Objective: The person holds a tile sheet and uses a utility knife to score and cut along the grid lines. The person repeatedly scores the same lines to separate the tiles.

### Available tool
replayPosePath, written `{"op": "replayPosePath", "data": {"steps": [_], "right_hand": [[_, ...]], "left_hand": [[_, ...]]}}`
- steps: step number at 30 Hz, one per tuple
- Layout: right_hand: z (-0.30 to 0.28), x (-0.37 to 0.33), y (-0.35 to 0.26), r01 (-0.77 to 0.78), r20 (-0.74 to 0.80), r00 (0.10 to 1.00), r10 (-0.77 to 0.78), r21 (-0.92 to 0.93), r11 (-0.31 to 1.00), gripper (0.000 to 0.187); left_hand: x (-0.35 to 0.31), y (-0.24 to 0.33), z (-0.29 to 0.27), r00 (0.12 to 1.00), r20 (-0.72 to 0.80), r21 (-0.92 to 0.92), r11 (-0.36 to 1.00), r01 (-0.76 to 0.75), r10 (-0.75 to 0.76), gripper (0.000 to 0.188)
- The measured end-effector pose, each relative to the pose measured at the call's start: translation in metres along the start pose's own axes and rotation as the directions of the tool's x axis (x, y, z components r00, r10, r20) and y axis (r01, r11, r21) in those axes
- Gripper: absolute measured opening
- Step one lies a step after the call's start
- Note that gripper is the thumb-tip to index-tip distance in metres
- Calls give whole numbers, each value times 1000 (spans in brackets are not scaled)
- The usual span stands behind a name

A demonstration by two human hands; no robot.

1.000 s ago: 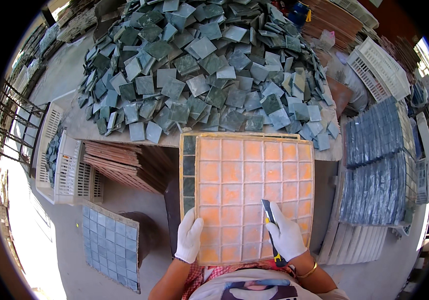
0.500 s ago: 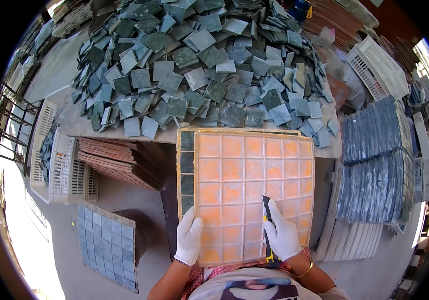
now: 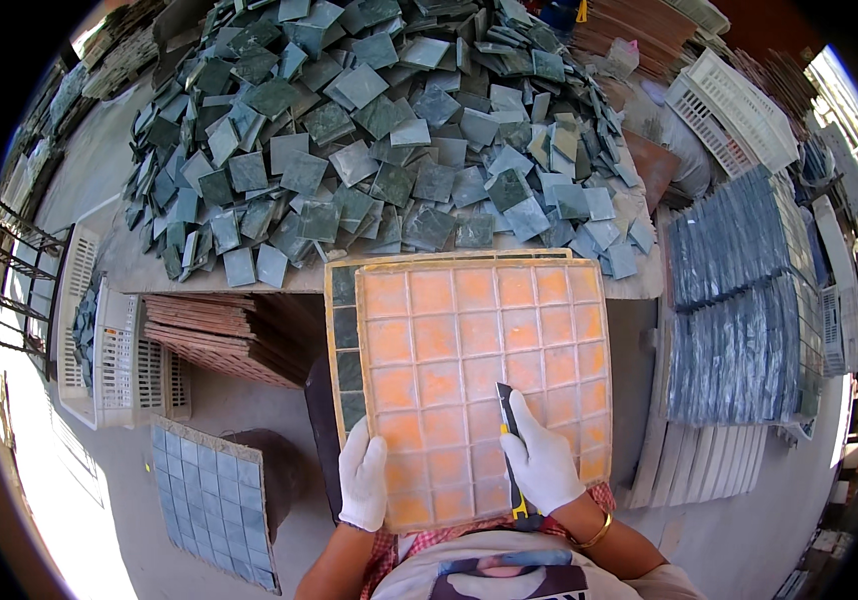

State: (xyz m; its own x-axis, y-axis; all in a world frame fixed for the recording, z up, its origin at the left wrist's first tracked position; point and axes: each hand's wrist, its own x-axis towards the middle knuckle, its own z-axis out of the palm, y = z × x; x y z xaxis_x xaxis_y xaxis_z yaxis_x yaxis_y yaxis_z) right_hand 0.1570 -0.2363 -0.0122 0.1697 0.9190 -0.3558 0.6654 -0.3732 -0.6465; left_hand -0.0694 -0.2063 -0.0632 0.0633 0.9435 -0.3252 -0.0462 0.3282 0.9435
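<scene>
Orange gridded panel [image 3: 484, 345], at the near edge of the surface [image 3: 639, 285]: probably stiff, best supported by opposite edges. Left hand [image 3: 362, 478] holds its left edge; right hand [image 3: 543, 462] grips a utility knife [image 3: 505, 402].

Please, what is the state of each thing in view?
Orange grid panel: overlapping a dark-tiled panel
Cutter: held, tip pointing forward
Left hand: gloved, at orange grid panel's edge
Right hand: gloved, gripping cutter
Loose tiles: heaped on table
Left crate: holding tile pieces

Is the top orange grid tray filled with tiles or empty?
Empty where visible: the orange grid tray shows bare cells; the right hand hides some.
</scene>
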Motion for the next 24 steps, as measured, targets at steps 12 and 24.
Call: {"op": "replayPosePath", "data": {"steps": [12, 24], "right_hand": [[3, -4, 6, 1, 101, 995, -5, 35, 999, 61], [7, 3, -1, 54, 67, 996, -52, -28, 998, 61]], "left_hand": [[-1, 2, 7, 999, -17, -16, 999, -29, 28, 36], [0, 3, 9, 999, -13, -17, 999, -36, 36, 35]]}}
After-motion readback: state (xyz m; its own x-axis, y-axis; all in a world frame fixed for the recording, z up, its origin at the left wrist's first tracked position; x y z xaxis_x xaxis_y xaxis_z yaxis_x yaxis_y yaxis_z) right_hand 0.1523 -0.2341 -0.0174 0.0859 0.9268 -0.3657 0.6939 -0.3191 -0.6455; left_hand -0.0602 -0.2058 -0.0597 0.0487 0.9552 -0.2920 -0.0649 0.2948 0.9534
